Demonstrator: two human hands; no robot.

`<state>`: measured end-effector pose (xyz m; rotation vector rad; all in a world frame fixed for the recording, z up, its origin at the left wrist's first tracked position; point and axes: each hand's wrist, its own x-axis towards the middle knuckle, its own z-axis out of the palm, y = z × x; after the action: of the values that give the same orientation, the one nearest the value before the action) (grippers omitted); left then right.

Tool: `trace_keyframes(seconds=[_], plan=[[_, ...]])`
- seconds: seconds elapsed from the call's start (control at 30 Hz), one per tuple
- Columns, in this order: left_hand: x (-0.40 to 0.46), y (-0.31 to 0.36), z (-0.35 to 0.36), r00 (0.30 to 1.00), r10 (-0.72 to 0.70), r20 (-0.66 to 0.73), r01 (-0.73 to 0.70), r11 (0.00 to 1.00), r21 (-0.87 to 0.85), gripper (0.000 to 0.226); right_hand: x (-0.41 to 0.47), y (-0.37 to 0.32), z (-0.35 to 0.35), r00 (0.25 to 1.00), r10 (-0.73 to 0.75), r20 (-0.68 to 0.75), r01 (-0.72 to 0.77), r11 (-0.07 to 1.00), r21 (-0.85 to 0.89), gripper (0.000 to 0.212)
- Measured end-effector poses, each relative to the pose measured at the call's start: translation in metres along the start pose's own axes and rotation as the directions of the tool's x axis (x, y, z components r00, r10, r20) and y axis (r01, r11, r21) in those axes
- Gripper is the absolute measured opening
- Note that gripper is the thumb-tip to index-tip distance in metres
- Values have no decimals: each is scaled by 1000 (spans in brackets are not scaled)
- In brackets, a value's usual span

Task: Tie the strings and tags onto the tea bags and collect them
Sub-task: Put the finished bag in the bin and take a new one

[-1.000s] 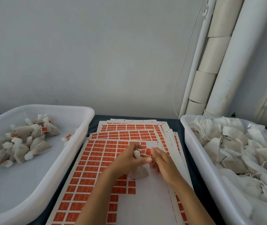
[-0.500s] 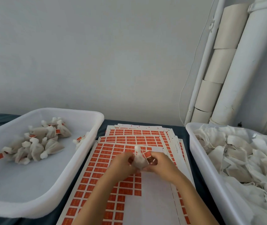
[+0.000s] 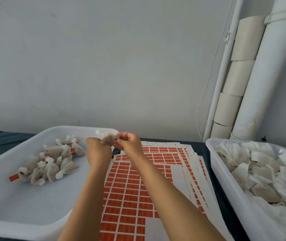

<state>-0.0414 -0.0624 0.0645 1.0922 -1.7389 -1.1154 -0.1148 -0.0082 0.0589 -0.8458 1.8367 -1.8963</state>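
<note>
Both hands are raised over the far right corner of the left white tub [image 3: 25, 211]. Between them hangs one small tea bag [image 3: 107, 138] with a gathered white top. My left hand [image 3: 98, 150] holds its left side and my right hand [image 3: 130, 143] pinches its right side with curled fingers. Its string and tag are hidden by the fingers. A pile of tied tea bags with orange tags [image 3: 52, 162] lies in the left tub. The right white tub [image 3: 225, 174] is full of untied flat tea bags [image 3: 260, 167]. Sheets of orange tags [image 3: 131, 192] lie between the tubs.
The tubs and sheets sit on a dark blue table [image 3: 203, 148] against a pale wall. White pipes and cardboard tubes [image 3: 243, 75] stand in the back right corner, with a thin white cord running down beside them.
Both hands have lifted the tea bag off the tag sheets and carried it up and to the left, over the corner of the left tub. The camera has tilted up.
</note>
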Motion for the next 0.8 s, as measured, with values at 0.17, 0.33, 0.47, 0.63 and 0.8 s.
trace_keyframes(seconds=[0.17,0.33,0.47,0.63,0.8], plan=[[8,-6,-2,997,-31,73,23,994,108,35,2,1,13,981,41,189,-29,997,-66,32],[0,-5,4,986,-25,166,-43,918,394,47,-7,-3,2,988,34,151,-18,994,-104,31],[-18,7,15,948,262,181,-311,886,343,30,-21,-14,-26,998,18,68,-12,996,-86,24],[-48,30,41,892,322,318,-394,898,197,29,-45,-25,-80,987,-1,-163,-12,997,-82,22],[-78,44,77,828,303,471,-421,892,166,27,-60,-31,-138,908,23,-419,-73,992,-103,29]])
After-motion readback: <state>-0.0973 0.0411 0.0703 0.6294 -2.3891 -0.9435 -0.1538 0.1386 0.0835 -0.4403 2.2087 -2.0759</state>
